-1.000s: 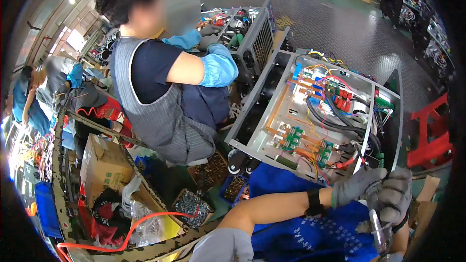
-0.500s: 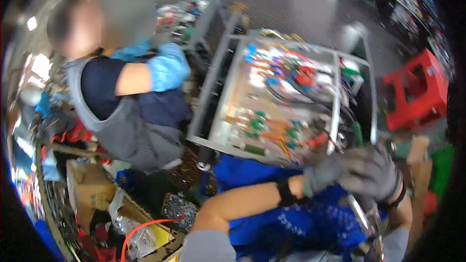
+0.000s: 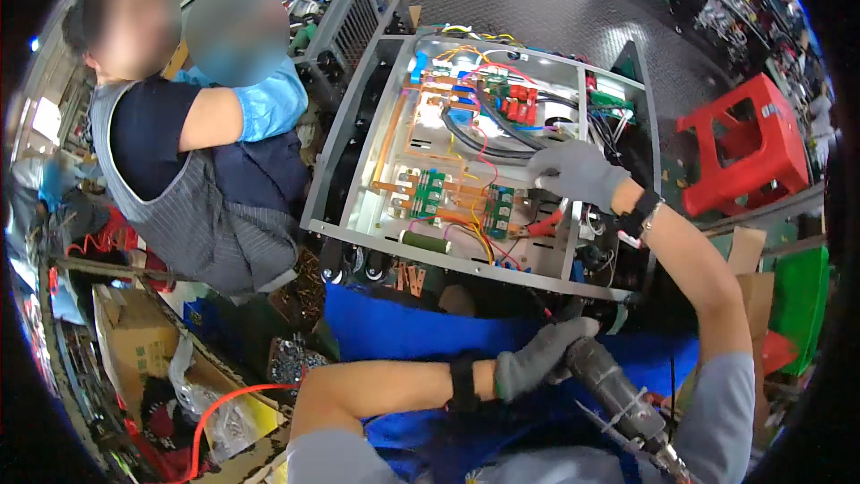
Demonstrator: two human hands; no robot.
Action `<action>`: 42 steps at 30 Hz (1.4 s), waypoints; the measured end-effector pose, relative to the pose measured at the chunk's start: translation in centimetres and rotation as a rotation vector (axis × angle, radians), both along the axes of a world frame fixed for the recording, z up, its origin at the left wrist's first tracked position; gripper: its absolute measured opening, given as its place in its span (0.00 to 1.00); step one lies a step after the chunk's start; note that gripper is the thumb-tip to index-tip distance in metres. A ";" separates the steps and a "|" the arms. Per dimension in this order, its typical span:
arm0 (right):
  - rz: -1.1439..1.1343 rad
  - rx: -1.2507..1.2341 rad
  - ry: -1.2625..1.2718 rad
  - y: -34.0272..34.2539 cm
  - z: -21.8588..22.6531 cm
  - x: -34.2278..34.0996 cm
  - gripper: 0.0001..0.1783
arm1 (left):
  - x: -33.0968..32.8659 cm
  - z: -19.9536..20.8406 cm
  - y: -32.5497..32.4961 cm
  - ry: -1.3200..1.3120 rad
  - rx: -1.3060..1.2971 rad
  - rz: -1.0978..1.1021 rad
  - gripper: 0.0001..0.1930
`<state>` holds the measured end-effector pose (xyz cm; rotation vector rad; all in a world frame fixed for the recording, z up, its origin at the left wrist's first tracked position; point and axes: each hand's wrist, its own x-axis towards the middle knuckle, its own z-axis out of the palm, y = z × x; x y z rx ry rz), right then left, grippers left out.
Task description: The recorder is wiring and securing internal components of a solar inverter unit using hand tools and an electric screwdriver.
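An open grey metal electrical cabinet lies in front of me, with copper bars, green circuit boards and coloured wires inside. My right hand, in a grey glove, reaches in from the right, its fingers curled at the black cables. The glove hides the exact grip. Nearer to me, below the cabinet's front edge, my gloved left hand is closed at the upper end of a dark cylindrical power tool. That tool slants down to the right over my lap.
At left a co-worker in blue sleeves sits close to the cabinet. A red plastic stool stands on the right, above a green panel. Lower left are a cardboard box and an orange hose.
My hands were together at the cabinet's lower right corner. Now they are apart: the right has moved up and left into the cabinet, the left down and left beside the tool.
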<state>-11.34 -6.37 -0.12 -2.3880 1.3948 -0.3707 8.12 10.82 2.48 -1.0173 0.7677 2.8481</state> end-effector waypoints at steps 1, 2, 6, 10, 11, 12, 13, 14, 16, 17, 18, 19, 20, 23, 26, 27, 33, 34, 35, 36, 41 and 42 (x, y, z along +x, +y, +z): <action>0.015 -0.002 0.009 -1.1 -0.9 0.0 0.10 | 0.3 0.3 0.1 0.009 -0.002 0.015 0.19; -0.007 0.063 0.038 -2.0 -1.4 0.5 0.11 | 0.7 0.7 0.4 -0.014 0.027 0.101 0.19; 0.262 0.447 0.587 -5.1 -1.0 2.0 0.11 | 1.4 0.7 0.3 0.048 0.110 0.299 0.17; 0.411 0.557 0.613 -6.9 -2.6 2.8 0.13 | 1.6 1.2 -2.6 0.137 0.001 0.333 0.18; 0.303 0.659 0.467 -6.8 -3.3 1.4 0.14 | 1.1 1.3 -3.5 0.225 0.023 0.405 0.19; 0.266 0.536 0.316 -6.3 -1.6 1.4 0.14 | 1.0 1.4 -4.1 0.299 0.040 0.496 0.20; 0.230 0.587 0.257 -6.3 -1.5 1.4 0.15 | 1.1 1.9 -4.5 0.275 0.032 0.480 0.23; 0.170 0.640 0.203 -6.1 -1.2 0.7 0.15 | 0.5 1.8 -4.5 0.284 0.030 0.482 0.23; 0.157 0.654 0.229 -6.4 -0.7 0.2 0.15 | -0.7 1.5 -4.6 0.304 -0.022 0.553 0.23; 0.132 0.687 0.229 -6.4 -0.4 0.3 0.15 | -0.7 1.2 -4.9 0.340 -0.059 0.498 0.23; 0.105 0.719 0.230 -6.3 -0.2 0.3 0.15 | -0.7 1.2 -5.0 0.338 -0.057 0.497 0.23; 0.045 0.760 0.200 -6.3 -0.6 0.1 0.15 | -0.7 1.4 -5.2 0.330 -0.019 0.480 0.23; 0.043 0.768 0.201 -6.2 -0.6 0.2 0.15 | -0.7 1.4 -5.2 0.323 0.025 0.465 0.23; 0.142 0.536 0.029 -5.4 -0.3 0.3 0.17 | -0.3 1.4 -5.2 0.299 0.034 0.408 0.23; 0.151 0.348 0.168 -2.6 1.3 0.4 0.18 | -0.7 1.1 -4.7 0.271 0.061 0.474 0.22; 0.131 0.342 0.208 -1.1 2.3 1.5 0.19 | -0.6 1.0 -4.7 0.267 0.069 0.478 0.22; 0.349 0.087 0.478 3.1 0.4 0.5 0.15 | -0.3 1.4 -4.5 0.378 0.123 0.463 0.19; 0.353 0.088 0.475 3.2 0.4 0.6 0.15 | -0.3 1.1 -4.4 0.372 0.109 0.457 0.19; 0.321 0.014 0.377 3.4 0.5 0.6 0.15 | -0.4 1.0 -4.3 0.371 0.094 0.446 0.19; 0.288 -0.059 0.279 3.5 0.6 0.7 0.15 | -0.3 1.0 -4.2 0.371 0.094 0.447 0.19; 0.119 0.117 0.195 2.7 1.4 0.7 0.13 | -0.7 1.5 -3.5 0.302 0.048 0.444 0.20; -0.006 0.323 0.106 2.2 1.7 0.6 0.15 | -0.7 1.6 -3.5 0.300 0.049 0.446 0.20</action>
